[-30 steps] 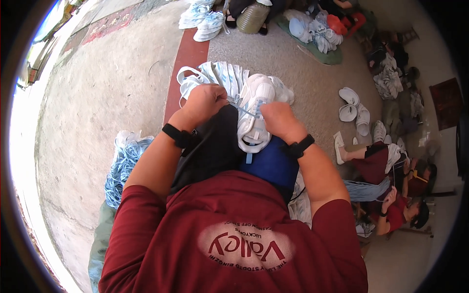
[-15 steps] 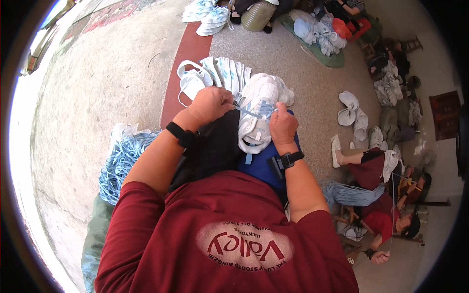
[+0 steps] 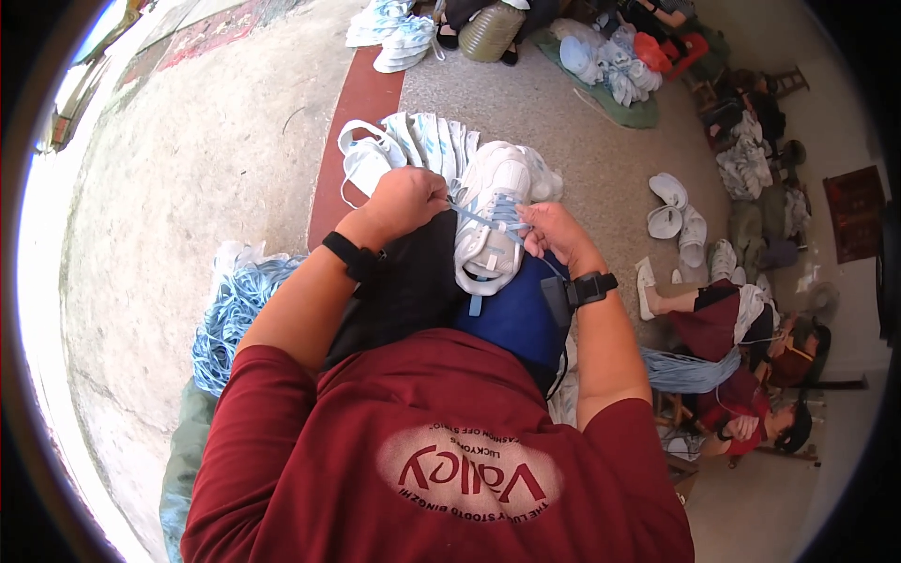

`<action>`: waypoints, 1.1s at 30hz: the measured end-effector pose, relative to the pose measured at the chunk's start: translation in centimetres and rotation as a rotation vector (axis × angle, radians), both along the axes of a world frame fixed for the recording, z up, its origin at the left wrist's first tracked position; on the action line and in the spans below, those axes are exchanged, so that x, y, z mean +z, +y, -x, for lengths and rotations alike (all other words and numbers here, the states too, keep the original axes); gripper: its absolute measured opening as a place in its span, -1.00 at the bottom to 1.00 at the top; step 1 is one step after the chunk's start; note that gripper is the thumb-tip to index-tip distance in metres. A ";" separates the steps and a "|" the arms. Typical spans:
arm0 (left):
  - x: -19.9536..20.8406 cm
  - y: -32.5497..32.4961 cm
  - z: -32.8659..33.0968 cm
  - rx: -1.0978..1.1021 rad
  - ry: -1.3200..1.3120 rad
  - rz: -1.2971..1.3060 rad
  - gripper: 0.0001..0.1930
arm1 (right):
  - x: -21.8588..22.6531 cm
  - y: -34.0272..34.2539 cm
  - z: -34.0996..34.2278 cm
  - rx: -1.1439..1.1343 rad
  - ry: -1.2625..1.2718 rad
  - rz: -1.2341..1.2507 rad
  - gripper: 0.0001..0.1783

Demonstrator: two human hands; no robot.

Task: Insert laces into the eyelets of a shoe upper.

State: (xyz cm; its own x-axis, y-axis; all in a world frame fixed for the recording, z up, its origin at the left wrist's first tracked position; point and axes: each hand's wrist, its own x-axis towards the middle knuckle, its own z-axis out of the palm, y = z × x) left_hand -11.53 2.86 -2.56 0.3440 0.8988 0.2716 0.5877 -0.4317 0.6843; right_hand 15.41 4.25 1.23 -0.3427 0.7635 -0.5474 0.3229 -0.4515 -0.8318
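A white sneaker (image 3: 504, 172) lies across my lap with its toe pointing away and its heel opening toward me. Pale blue shoelace (image 3: 505, 211) runs through its upper eyelets. On the shoe's left side, my left hand (image 3: 408, 199) is closed in a pinch on one lace end, which stretches over the tongue. My right hand (image 3: 560, 235) is at the shoe's right edge, thumb and fingers pinching the lace, with a loose tail hanging beneath it. Just beyond the shoe, a row of white shoe parts (image 3: 432, 141) rests close together.
A heap of blue laces (image 3: 239, 310) sits by my left elbow. White shoes (image 3: 678, 216) lie on the floor at right. A person in dark red (image 3: 741, 403) sits at far right near a hanging lace bundle (image 3: 690, 369). Shoe piles (image 3: 615, 70) lie farther off.
My right hand has moved slightly right and down, its fingers now more spread along the lace. The left hand stays nearly in place. The seated person's outstretched hand has drawn back.
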 end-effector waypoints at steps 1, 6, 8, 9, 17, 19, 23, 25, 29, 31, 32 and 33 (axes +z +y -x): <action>0.3 0.0 0.0 -0.002 0.001 -0.001 -0.90 | 0.0 0.1 0.0 -0.002 0.001 -0.001 -0.79; 1.3 0.7 -0.3 0.080 0.190 -0.311 -0.95 | -0.6 0.0 -0.1 0.088 -0.169 -0.044 -0.77; 2.5 0.4 -0.5 0.148 0.153 -0.418 -0.94 | -0.3 -1.0 0.5 0.096 -0.242 -0.158 -0.80; 3.1 0.2 -0.4 0.215 0.119 -0.526 -0.94 | -0.4 -1.8 1.0 0.103 -0.312 -0.274 -0.84; 3.8 -4.3 4.4 0.323 0.122 -0.550 -0.86 | -2.8 -5.9 1.4 -0.024 -0.620 -1.091 -0.72; 2.9 -4.8 4.0 0.312 0.148 -0.461 -0.85 | -2.7 -5.6 1.0 0.089 -0.641 -1.030 -0.77; 3.7 -5.8 -0.7 0.036 0.121 -0.248 -0.71 | -2.4 -5.1 1.3 0.151 -0.701 -0.947 -0.81; 3.6 -5.7 -3.9 -0.169 0.098 -0.300 -0.73 | -2.7 -4.9 1.3 0.109 -0.700 -1.004 -0.88; 1.7 -4.1 -6.4 -0.220 0.313 -0.399 -0.79 | -1.8 -5.5 2.6 0.133 -0.772 -1.002 -0.87; 1.1 -3.3 -6.1 -0.145 0.347 -0.242 -0.86 | -1.2 -5.8 2.9 0.221 -0.943 -0.999 -0.85; 0.5 -3.4 -6.0 -0.083 0.280 -0.304 -0.89 | -1.1 -5.8 3.0 0.209 -0.939 -0.998 -0.85; 0.0 -3.2 -5.9 -0.091 0.289 -0.305 -0.89 | -1.1 -5.8 3.2 0.196 -0.946 -1.010 -0.83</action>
State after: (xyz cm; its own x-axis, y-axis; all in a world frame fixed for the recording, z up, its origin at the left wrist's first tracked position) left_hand -5.67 -0.34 -2.52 0.5192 0.7547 0.4012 0.6864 -0.6479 0.3304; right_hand 12.19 -1.50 0.09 -0.3029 0.9450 0.1230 0.9251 0.3226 -0.2004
